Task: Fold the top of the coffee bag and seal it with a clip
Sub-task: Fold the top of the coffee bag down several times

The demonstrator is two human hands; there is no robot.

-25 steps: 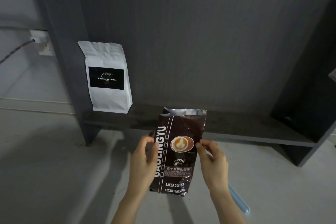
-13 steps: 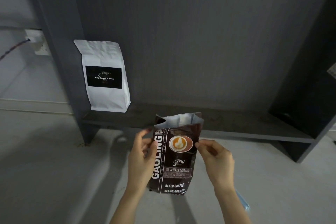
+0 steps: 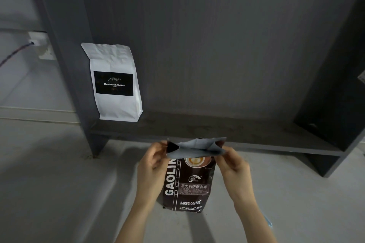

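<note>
A dark brown coffee bag (image 3: 189, 183) with white lettering stands upright on the pale floor in front of me. Its silver-lined top (image 3: 195, 148) is bent forward toward me, covering part of the cup picture. My left hand (image 3: 153, 165) pinches the top's left corner and my right hand (image 3: 233, 163) pinches its right corner. A light blue clip (image 3: 269, 222) lies on the floor behind my right forearm, mostly hidden.
A white coffee bag (image 3: 115, 83) with a black label stands at the left end of a low dark grey shelf (image 3: 237, 134). A wall socket (image 3: 42, 47) with a plugged cable is at the far left. Shelf side panels rise left and right.
Both hands moved up from the bag's sides to its top corners. The top, open and upright before, is now bent forward over the front.
</note>
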